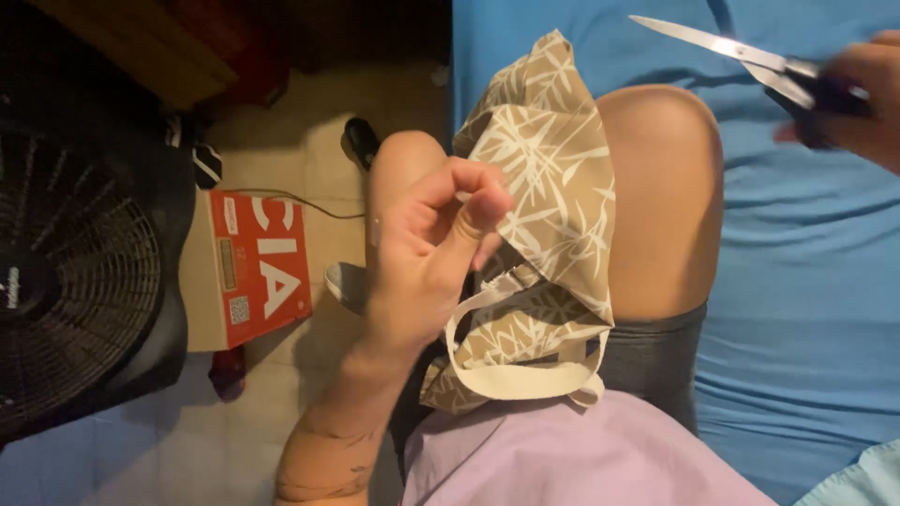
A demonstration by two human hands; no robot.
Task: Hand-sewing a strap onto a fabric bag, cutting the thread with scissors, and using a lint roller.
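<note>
Left hand point(427, 248) pinches the patterned fabric bag point(544, 215) draped over the knees; right hand point(858, 98), blurred, apparently grips open scissors point(741, 52) above the blue sheet point(806, 262). Taut fabric would favour a clean cut.

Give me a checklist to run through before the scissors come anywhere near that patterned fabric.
1. Left hand has a hold on the tan leaf-print fabric: ok, it pinches the fabric's edge.
2. Right hand holds the scissors: ok.
3. Blades clear of the fabric: ok, they are off over the blue sheet.
4. Blades open or shut: cannot tell, blurred.
5. Cream strap out of the cutting path: cannot tell.
6. Bare knee under the fabric: not ok.
</note>
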